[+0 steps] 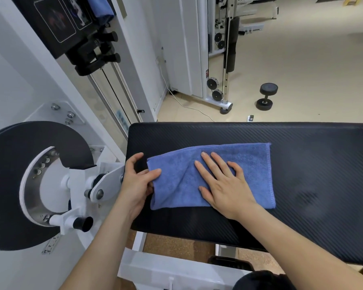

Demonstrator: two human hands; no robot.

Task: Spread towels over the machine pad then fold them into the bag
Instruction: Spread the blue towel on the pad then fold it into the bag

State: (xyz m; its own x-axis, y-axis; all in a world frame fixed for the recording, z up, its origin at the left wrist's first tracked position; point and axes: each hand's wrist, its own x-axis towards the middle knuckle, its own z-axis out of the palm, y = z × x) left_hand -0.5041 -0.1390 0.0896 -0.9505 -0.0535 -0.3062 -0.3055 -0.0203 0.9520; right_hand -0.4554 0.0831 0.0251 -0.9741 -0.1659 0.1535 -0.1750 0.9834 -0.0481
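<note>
Blue towel (249,164), mid-frame on the pad (312,164), we judge light and limp, best taken at corners; left hand (137,183) pinches its edge, right hand (226,189) presses flat, fingers straight.

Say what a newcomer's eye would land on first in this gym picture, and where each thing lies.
The blue towel, partly folded, lies in the middle of the black machine pad. The right hand presses flat on it while the left hand pinches its left edge. Beyond the pad, a black dumbbell sits on the pale floor.
</note>
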